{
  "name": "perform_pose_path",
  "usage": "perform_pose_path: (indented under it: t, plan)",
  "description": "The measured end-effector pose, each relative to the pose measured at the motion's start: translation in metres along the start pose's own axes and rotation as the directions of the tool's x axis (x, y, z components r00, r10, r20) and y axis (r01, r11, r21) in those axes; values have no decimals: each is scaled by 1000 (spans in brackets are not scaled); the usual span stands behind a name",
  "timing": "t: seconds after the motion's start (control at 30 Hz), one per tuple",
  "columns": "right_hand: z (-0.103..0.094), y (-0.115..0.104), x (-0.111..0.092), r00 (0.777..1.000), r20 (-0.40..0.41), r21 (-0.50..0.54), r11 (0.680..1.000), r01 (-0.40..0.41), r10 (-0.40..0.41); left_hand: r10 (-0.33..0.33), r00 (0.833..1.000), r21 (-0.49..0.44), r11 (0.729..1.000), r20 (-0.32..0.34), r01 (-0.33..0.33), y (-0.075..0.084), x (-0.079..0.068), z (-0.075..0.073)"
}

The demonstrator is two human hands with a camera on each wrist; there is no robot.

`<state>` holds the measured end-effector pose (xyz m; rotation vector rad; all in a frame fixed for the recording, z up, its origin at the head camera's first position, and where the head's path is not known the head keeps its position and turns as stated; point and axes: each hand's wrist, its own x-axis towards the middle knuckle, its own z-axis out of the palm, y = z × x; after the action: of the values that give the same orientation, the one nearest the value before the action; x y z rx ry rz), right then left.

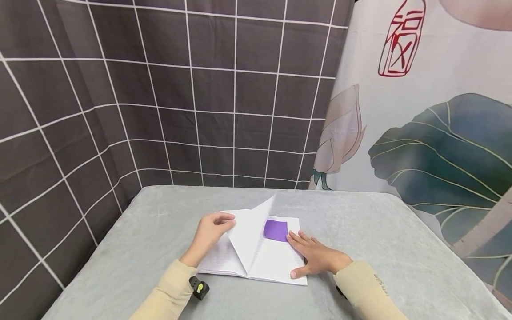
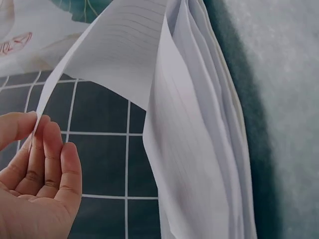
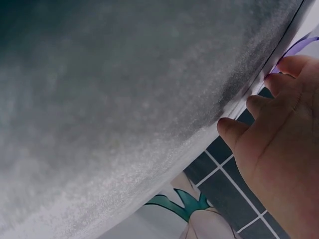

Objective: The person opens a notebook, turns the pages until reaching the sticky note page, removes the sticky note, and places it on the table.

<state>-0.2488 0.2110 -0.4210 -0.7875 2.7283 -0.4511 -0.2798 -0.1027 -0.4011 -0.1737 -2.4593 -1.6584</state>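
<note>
An open notebook (image 1: pixel 276 266) with white, lined pages lies on the table. My left hand (image 1: pixel 214 229) pinches the edge of one raised page (image 1: pixel 250 231) between thumb and fingers; the left wrist view shows this page (image 2: pixel 119 55) bowed away from the others, in the grip of the left hand (image 2: pixel 42 174). On the upper part of the right-hand page sits a purple sticky note (image 1: pixel 276 230). My right hand (image 1: pixel 316 255) rests with spread fingers on the right edge of that page, fingertips beside the note. In the right wrist view, the right hand (image 3: pixel 279 134) covers most of the notebook.
A grey cloth-covered table (image 1: pixel 160 231) extends around the notebook. Behind it hangs a dark curtain (image 1: pixel 216 89) with a white grid. To the right is a white curtain (image 1: pixel 360 53) with lotus prints. A black band with a small device (image 1: pixel 199 288) is on the left wrist.
</note>
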Motion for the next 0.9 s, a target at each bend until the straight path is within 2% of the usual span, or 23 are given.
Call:
perform_pose_path:
  t: [0.5,0.9]
  plan:
    - [-2,-1,-1,1000,27,11,1000,-15,15,-51,998,32,998,-31,52,-11,-3,-18]
    - [-3,-4,-1,999,38,17,1000,-22,22,-84,996,45,995,-9,84,-26,-11,-38]
